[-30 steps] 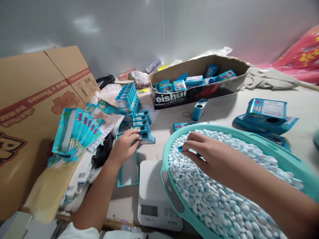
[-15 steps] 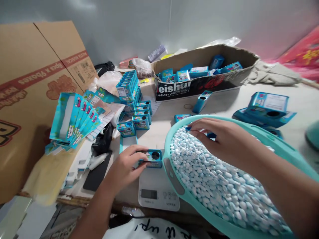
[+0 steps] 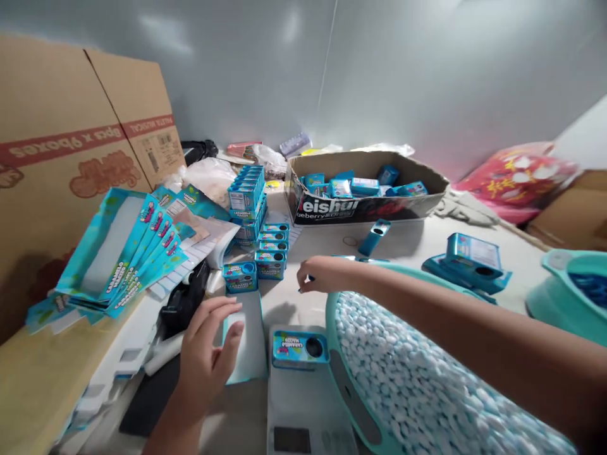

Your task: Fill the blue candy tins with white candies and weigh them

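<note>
A blue tin (image 3: 296, 349) with a dark round opening lies on the white scale (image 3: 308, 404). Left of it my left hand (image 3: 208, 344) is open, fingers apart and empty, over the edge of a pale tray with blue sides (image 3: 249, 344). My right hand (image 3: 320, 273) is closed, fingers curled down, above the table beyond the scale; a small dark bit shows at its fingers, too hidden to name. Under my right forearm is the teal basin (image 3: 334, 328), holding pale blue and white candies (image 3: 403, 373). Several upright tins (image 3: 240, 278) stand in rows behind the tray.
An open cardboard box (image 3: 365, 212) of tins stands at the back. A single tin (image 3: 374, 237) lies before it, more tins (image 3: 474, 254) at right beside a teal bowl (image 3: 559, 297). Flattened blue cartons (image 3: 128, 253) and a big carton (image 3: 61, 139) are at left.
My left hand has let go of the tin on the scale and moved left. My right hand has left the basin's candies and moved left over the table. The view has shifted.
</note>
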`<act>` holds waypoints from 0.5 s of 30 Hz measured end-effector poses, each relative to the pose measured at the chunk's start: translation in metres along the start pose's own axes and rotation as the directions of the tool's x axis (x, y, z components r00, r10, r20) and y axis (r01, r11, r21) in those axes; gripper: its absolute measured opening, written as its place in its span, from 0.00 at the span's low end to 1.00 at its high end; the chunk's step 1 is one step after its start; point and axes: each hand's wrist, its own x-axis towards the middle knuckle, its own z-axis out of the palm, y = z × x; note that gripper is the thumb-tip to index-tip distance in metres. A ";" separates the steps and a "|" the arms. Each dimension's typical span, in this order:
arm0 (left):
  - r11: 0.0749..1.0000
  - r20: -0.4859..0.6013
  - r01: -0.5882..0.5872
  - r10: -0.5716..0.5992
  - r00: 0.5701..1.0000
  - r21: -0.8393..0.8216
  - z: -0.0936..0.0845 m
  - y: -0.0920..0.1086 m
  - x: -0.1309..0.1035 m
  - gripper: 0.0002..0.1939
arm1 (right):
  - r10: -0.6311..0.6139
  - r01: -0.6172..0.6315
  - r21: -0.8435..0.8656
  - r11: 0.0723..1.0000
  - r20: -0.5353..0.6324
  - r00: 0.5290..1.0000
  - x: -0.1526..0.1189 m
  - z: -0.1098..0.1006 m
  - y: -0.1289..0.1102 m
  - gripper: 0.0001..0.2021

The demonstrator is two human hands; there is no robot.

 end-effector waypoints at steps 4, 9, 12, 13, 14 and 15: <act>0.998 0.039 0.019 -0.021 0.999 0.054 0.008 -0.001 0.000 0.09 | 0.049 -0.045 -0.027 0.999 0.206 0.977 0.034 0.006 -0.001 0.15; 0.990 0.022 0.110 -0.113 0.993 0.092 0.011 -0.009 0.003 0.12 | 0.125 -0.121 -0.029 0.992 0.231 0.965 0.037 0.013 -0.003 0.18; 0.982 -0.011 0.170 -0.170 0.985 0.081 0.013 -0.013 0.003 0.13 | 0.206 -0.202 -0.040 0.979 0.145 0.968 0.031 0.010 -0.007 0.21; 0.981 -0.010 0.181 -0.181 0.983 0.073 0.014 -0.013 0.003 0.13 | 0.235 -0.232 -0.044 0.972 0.104 0.966 0.027 0.007 -0.008 0.21; 0.980 -0.005 0.187 -0.187 0.982 0.062 0.015 -0.014 0.003 0.13 | 0.262 -0.259 -0.045 0.965 0.056 0.964 0.020 0.003 -0.010 0.21; 0.981 -0.001 0.187 -0.187 0.982 0.051 0.016 -0.015 0.002 0.14 | 0.284 -0.283 -0.042 0.958 0.003 0.959 0.011 -0.003 -0.010 0.21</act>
